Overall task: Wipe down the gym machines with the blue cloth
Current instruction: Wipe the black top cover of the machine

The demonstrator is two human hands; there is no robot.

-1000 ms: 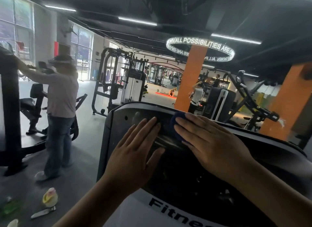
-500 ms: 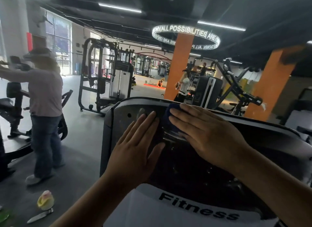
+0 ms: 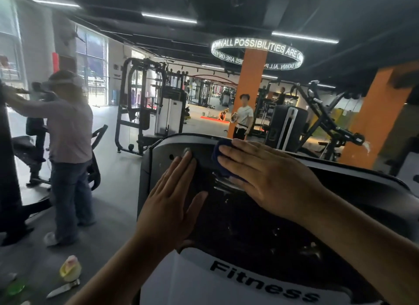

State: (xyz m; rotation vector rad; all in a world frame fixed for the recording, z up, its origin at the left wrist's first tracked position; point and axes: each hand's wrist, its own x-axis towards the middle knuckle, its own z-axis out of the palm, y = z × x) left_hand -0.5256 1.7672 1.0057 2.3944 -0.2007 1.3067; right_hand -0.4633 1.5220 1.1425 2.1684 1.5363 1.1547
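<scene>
- We see through one camera worn on the person's head, above the big dark shiny gym machine cover point(image 3: 260, 232).
- It looks forward and a little down, so the cover fills the low middle and right of the picture.
- It is very near: the left hand point(image 3: 172, 204) and the right hand point(image 3: 272, 180) look big, and both bare arms come in from the bottom edge.
- The lens is wide, so we also see far across the grey gym floor point(image 3: 118, 191) and up to the long white ceiling lights point(image 3: 169, 17).
</scene>
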